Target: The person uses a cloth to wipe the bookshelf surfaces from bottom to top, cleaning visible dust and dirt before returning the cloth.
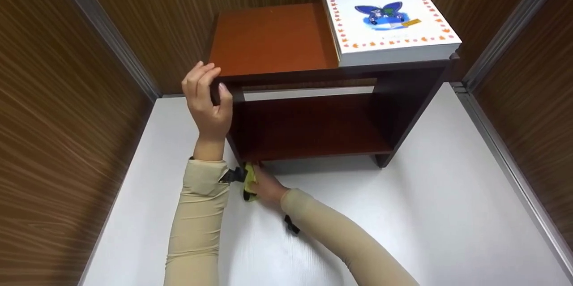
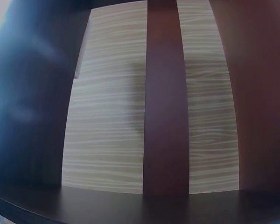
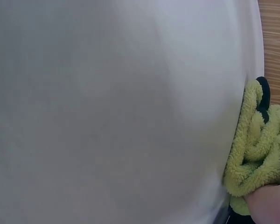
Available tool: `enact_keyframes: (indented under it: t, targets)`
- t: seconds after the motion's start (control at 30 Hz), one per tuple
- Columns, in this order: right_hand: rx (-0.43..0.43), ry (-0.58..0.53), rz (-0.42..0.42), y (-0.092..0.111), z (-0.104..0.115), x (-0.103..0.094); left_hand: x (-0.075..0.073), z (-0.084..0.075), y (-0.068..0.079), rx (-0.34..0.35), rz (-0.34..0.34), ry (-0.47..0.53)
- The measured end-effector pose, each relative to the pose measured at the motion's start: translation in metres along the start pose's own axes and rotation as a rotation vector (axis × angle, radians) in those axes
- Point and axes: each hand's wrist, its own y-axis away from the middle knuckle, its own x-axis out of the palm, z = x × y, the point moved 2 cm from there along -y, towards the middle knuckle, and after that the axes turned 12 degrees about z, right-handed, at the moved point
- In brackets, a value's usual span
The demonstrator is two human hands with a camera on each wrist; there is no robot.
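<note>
A dark brown wooden shelf (image 1: 313, 125) with a reddish-brown top stands on the white surface. My left hand (image 1: 208, 98) grips its upper left corner, fingers bent at the top edge and thumb on the front side. Low at the shelf's left leg, my right hand (image 1: 268, 185) holds a yellow-green fluffy cloth (image 1: 250, 183) with dark edging. The right wrist view shows the bunched cloth (image 3: 259, 149) and part of the right hand (image 3: 270, 205) against it. Only the shelf's inside (image 2: 165, 102) shows in the left wrist view; the left hand is out of that picture.
A thick white book (image 1: 389, 17) with a butterfly picture lies on the right part of the shelf top. Wood-grain walls (image 1: 58, 111) stand at the back and both sides. The white table (image 1: 447, 214) extends in front of the shelf.
</note>
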Motion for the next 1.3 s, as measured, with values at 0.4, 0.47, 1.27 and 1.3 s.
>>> enact_keyframes:
  t: [0.4,0.47,1.27,1.3]
  targets:
    - [0.029,-0.042,-0.059,-0.021,0.004,-0.025,-0.002,-0.003,-0.005,0.003,-0.04,-0.005]
    - [0.042,-0.039,-0.062,-0.023,0.002,-0.027,0.0,-0.003,-0.006,0.005,-0.052,-0.005]
    - [-0.004,-0.095,0.024,0.0,0.004,-0.007,0.006,0.003,-0.001,0.018,-0.084,-0.007]
    - [-0.008,-0.093,0.019,0.0,0.005,-0.008,0.006,0.003,-0.001,0.021,-0.088,-0.009]
